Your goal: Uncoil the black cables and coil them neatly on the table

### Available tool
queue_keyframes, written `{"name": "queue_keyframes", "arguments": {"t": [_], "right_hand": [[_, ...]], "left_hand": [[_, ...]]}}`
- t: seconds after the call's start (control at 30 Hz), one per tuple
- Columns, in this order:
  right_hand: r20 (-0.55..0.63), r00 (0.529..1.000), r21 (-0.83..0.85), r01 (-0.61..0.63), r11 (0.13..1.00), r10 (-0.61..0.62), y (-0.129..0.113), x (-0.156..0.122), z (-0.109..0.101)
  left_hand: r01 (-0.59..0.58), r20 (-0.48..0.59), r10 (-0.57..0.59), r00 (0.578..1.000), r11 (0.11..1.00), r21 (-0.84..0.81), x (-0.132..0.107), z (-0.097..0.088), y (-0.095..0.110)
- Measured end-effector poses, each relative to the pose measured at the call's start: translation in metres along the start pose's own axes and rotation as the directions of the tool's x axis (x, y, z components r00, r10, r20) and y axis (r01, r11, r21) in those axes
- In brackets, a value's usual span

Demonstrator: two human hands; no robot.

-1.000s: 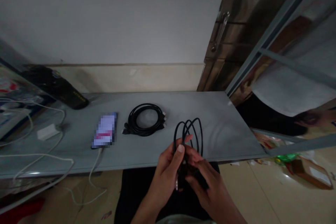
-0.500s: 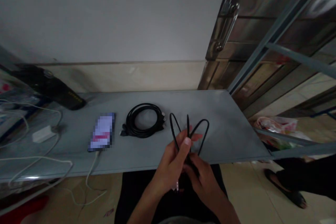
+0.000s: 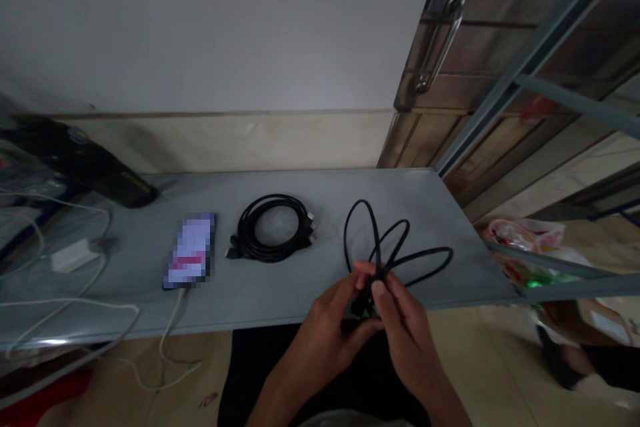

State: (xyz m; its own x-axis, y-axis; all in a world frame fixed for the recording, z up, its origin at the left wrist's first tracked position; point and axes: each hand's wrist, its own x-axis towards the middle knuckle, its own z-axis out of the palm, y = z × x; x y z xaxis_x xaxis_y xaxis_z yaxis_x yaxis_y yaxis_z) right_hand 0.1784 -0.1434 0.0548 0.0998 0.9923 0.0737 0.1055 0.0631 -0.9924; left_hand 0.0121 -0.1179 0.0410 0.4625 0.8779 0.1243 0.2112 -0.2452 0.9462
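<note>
A black cable fans out in several loops above my hands, over the front part of the grey shelf. My left hand is closed on its gathered part from the left, its fingertips at the base of the loops. From the other side my right hand pinches the same bunch, thumb on top. The cable's ends sit between the hands and are partly hidden by fingers. Further left lies a second black cable, wound in a neat round coil with its plugs showing at both sides.
A phone lies left of the coil with a white cord plugged in. Beyond it are a white charger and a dark bottle. A metal frame post rises at the right. Another person's foot shows on the floor.
Both hands have shifted slightly right with the cable. Its loops now spread wider and lean further right. The other person's foot at the right has moved.
</note>
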Motion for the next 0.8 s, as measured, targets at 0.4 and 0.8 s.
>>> {"name": "queue_keyframes", "arguments": {"t": [0.4, 0.8], "right_hand": [[0.053, 0.998, 0.028, 0.043, 0.999, -0.044, -0.017, -0.004, -0.004], [0.013, 1.0, 0.114, -0.025, 0.993, 0.024, -0.011, -0.01, -0.004]], "left_hand": [[0.058, 0.03, -0.055, 0.998, 0.988, -0.143, -0.019, -0.011, 0.024], [0.131, -0.075, -0.146, 0.986, 0.975, -0.177, -0.033, -0.017, 0.031]]}}
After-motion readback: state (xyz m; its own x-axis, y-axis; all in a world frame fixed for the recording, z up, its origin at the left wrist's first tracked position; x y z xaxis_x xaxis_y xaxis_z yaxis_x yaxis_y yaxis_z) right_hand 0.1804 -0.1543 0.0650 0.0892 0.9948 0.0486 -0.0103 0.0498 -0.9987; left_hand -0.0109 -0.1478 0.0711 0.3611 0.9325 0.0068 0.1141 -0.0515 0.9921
